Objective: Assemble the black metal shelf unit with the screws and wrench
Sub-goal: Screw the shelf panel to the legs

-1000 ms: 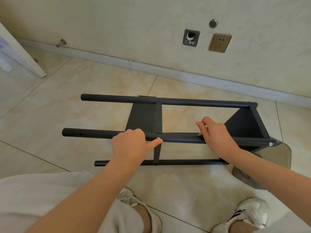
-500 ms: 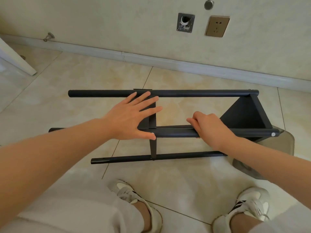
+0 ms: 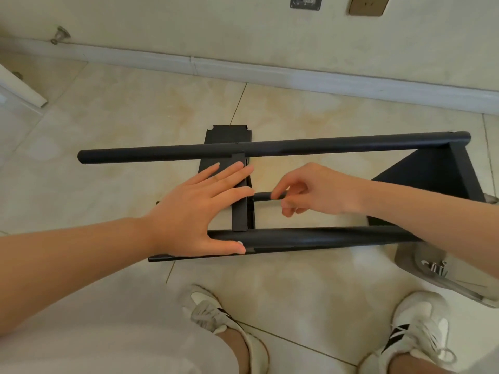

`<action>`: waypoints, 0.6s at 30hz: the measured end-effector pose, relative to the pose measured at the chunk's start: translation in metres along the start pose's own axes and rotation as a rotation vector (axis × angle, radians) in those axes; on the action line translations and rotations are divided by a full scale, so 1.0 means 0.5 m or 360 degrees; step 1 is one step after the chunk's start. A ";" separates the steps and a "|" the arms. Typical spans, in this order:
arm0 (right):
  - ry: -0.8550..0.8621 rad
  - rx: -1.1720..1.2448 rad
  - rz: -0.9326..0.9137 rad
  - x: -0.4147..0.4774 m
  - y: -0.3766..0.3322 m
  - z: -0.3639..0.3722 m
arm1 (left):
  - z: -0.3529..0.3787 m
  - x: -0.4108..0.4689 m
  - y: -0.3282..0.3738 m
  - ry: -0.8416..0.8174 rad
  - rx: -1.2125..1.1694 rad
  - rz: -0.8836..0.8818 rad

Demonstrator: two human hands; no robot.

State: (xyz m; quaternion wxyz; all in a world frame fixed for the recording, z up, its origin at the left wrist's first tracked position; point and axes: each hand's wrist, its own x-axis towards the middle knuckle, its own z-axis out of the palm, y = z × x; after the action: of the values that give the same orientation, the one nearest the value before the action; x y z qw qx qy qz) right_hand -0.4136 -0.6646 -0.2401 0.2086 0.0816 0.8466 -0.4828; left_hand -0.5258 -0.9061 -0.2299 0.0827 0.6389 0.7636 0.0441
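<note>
Pale glossy floor tiles (image 3: 121, 122) run back to a baseboard (image 3: 270, 72). On them, ahead of your shoes (image 3: 216, 311), the black shelf unit (image 3: 351, 143) lies on its side, long axis left to right. Its near tube (image 3: 324, 237) sits highest toward you, and a third tube (image 3: 263, 196) lies lower, between the outer two. An end panel (image 3: 426, 179) closes the right end; a middle panel (image 3: 226, 137) crosses the tubes.

Your left hand (image 3: 199, 211) lies flat on the middle panel, fingers straight, thumb along the near tube. Your right hand (image 3: 310, 190) is curled, its forefinger tip on the third tube; whether it pinches or merely touches cannot be told. A clear bag (image 3: 415, 261) near the right end holds the screws (image 3: 438, 268).

Painted steel should feel rigid, smooth and fairly light. Wrap your fingers round a tube close to a panel joint, and avoid the thin panel edges. Untightened joints may rack.
</note>
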 end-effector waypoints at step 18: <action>-0.0262 0.0532 -0.0045 0.037 0.004 0.099 | 0.041 -0.035 0.016 0.0156 0.0070 0.0047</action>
State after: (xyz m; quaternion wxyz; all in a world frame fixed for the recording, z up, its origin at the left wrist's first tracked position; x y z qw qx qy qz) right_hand -0.4159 -0.7070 -0.2718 0.2539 0.0634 0.7357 -0.6247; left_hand -0.5116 -0.9228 -0.2473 0.0306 0.6488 0.7580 0.0596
